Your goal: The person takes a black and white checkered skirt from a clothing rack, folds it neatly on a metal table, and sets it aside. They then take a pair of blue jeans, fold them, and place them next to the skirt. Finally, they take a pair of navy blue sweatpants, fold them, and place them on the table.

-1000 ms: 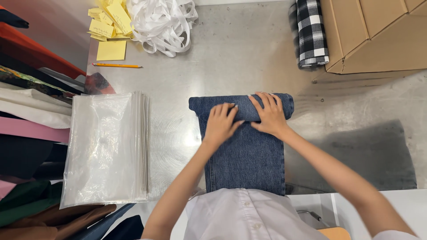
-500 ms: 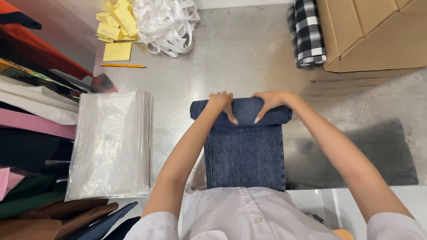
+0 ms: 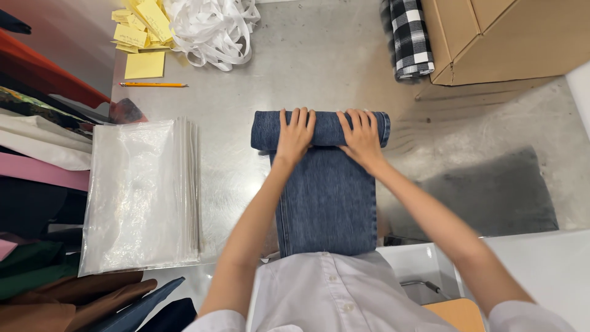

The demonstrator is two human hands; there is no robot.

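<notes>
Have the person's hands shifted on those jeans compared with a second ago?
Yes. Both the left hand and right hand now lie on the rolled end of the jeans, farther from the person and nearer the checked cloth.

Both arms reach forward, elbows slightly bent. The left hand and right hand lie palm-down side by side, fingers extended and pressing flat.

brown cardboard box top right; clear bags stacked left.
</notes>
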